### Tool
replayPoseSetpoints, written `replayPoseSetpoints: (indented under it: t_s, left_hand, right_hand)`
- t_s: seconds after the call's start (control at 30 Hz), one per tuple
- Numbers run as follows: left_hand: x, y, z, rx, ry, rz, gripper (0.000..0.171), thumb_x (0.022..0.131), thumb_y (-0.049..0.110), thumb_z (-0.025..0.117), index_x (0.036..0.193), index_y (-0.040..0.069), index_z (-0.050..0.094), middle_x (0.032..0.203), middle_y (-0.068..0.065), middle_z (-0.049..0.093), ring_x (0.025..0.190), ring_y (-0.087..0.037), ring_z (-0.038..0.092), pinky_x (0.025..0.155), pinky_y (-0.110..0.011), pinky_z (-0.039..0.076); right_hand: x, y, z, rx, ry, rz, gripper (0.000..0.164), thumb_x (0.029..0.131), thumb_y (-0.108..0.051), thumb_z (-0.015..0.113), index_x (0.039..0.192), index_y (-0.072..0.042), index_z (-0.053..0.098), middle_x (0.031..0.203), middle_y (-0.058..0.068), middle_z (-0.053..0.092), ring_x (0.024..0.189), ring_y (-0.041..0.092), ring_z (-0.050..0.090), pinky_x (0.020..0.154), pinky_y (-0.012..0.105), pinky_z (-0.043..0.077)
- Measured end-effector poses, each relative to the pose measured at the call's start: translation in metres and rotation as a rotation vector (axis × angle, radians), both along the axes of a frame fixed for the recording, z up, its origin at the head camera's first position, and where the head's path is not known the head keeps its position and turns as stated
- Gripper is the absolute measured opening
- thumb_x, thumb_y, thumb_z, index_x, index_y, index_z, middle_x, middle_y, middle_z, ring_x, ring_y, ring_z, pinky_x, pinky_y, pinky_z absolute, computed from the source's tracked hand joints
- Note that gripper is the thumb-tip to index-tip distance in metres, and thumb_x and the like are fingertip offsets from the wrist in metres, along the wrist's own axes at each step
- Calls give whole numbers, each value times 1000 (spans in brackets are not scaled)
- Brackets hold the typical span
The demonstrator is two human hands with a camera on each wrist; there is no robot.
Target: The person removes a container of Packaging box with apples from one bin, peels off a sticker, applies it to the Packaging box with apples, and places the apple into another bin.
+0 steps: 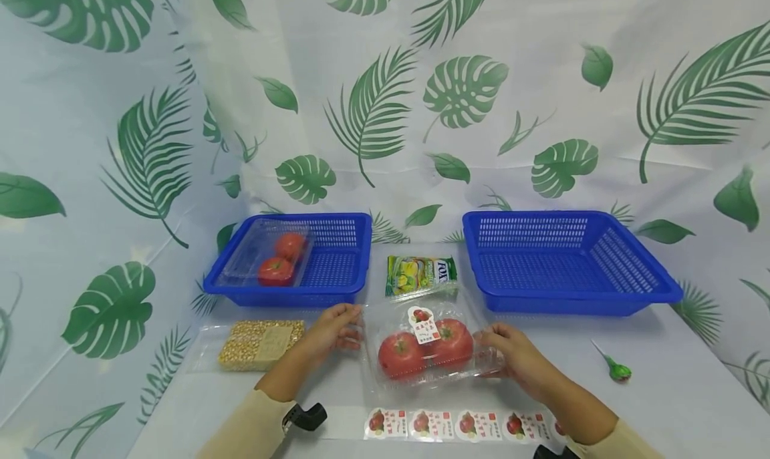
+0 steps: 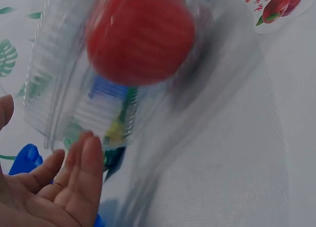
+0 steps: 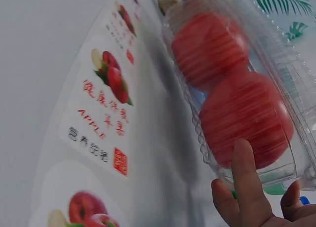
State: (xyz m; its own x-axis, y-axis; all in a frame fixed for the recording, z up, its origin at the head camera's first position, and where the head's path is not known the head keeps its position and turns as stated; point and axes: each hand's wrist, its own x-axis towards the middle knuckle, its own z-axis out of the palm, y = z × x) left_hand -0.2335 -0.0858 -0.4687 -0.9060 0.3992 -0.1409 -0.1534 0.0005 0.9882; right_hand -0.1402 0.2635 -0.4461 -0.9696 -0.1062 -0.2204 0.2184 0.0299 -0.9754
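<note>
A clear plastic clamshell box [image 1: 385, 312] with two tomatoes [image 1: 402, 355] inside is lifted and tilted above the table. On its lid is a fruit-picture sticker [image 1: 428, 333]. My right hand [image 1: 511, 354] grips the box's right end; in the right wrist view one finger [image 3: 247, 170] lies along the plastic below the nearer tomato. At the opposite end is my left hand [image 1: 327, 332], its fingertips close by the box edge. The left wrist view shows that hand's fingers [image 2: 89, 163] extended, with nothing pinched between them.
A blue basket [image 1: 289, 290] at back left holds another clear box of tomatoes [image 1: 275, 272]. Another blue basket [image 1: 571, 304] stands at back right. Between them lies a FOX'S candy bag [image 1: 415, 272]. Packed corn kernels [image 1: 246, 345], a sticker strip [image 1: 430, 424] and a small green item [image 1: 618, 370] lie nearer.
</note>
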Motion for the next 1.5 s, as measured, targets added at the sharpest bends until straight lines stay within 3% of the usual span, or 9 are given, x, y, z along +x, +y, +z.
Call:
replayPoseSetpoints:
  t_s: [0.13, 0.23, 0.37, 0.6, 0.7, 0.83, 0.97, 1.27, 1.5]
  left_hand:
    - [2, -3, 6, 8, -16, -78, 50, 100, 41, 52, 122, -4, 47, 114, -16, 62, 98, -27, 64, 82, -46, 55]
    - [3, -5, 8, 68, -96, -242, 61, 101, 51, 41, 131, -2, 38, 128, -24, 57, 111, -34, 60, 85, -49, 53]
    - [5, -4, 10, 109, -188, -429, 67, 101, 56, 35, 136, -1, 35, 132, -28, 53, 106, -35, 63, 80, -48, 55]
    - [17, 7, 11, 44, -152, -517, 69, 98, 53, 42, 151, 9, 30, 132, -24, 52, 108, -33, 61, 88, -44, 51]
    - [28, 14, 10, 49, -148, -474, 64, 98, 43, 44, 151, 11, 29, 128, -23, 54, 106, -32, 62, 89, -41, 50]
    - [45, 20, 10, 51, -151, -351, 65, 94, 41, 49, 149, 10, 33, 122, -19, 55, 94, -30, 65, 84, -41, 52]
    - [54, 22, 13, 86, -154, -312, 69, 91, 38, 50, 150, 12, 28, 124, -22, 50, 98, -31, 63, 85, -44, 51]
    - [52, 30, 28, 136, -99, -206, 74, 89, 36, 50, 152, 13, 18, 122, -20, 58, 97, -30, 64, 78, -36, 52]
    - [53, 43, 31, 179, -115, -170, 84, 90, 30, 56, 154, 17, 4, 127, -24, 51, 99, -29, 63, 76, -36, 54]
  right_hand:
    - [-2, 6, 7, -17, 16, 41, 22, 98, -20, 52, 101, 1, 52, 125, 21, 45, 119, 37, 42, 73, 54, 56]
    - [-7, 13, 15, 12, 46, 128, 25, 101, -22, 48, 104, 2, 53, 124, 20, 47, 119, 38, 40, 71, 54, 56]
    - [-17, 16, 25, 66, 65, 228, 26, 101, -28, 46, 102, -2, 52, 116, 14, 55, 108, 35, 51, 69, 52, 56]
    - [-28, 13, 30, 153, 85, 270, 35, 100, -33, 48, 108, 0, 54, 117, 15, 59, 98, 31, 58, 68, 48, 57]
    - [-30, 10, 29, 166, 72, 211, 39, 100, -36, 49, 113, 1, 52, 121, 16, 59, 99, 30, 58, 70, 44, 54]
    - [-26, 4, 26, 158, 56, 100, 55, 101, -45, 48, 131, 1, 42, 132, 20, 52, 107, 32, 59, 77, 42, 52]
    - [-18, 1, 25, 138, 52, 59, 66, 102, -47, 44, 144, 0, 26, 145, 27, 38, 121, 40, 51, 85, 45, 53]
    - [9, -14, 40, 49, -2, 139, 72, 103, -43, 42, 151, -2, 7, 152, 29, 14, 123, 49, 45, 79, 50, 55]
    - [9, -28, 57, 117, 30, 170, 75, 98, -35, 55, 152, -5, 12, 149, 28, 22, 120, 43, 48, 79, 49, 54]
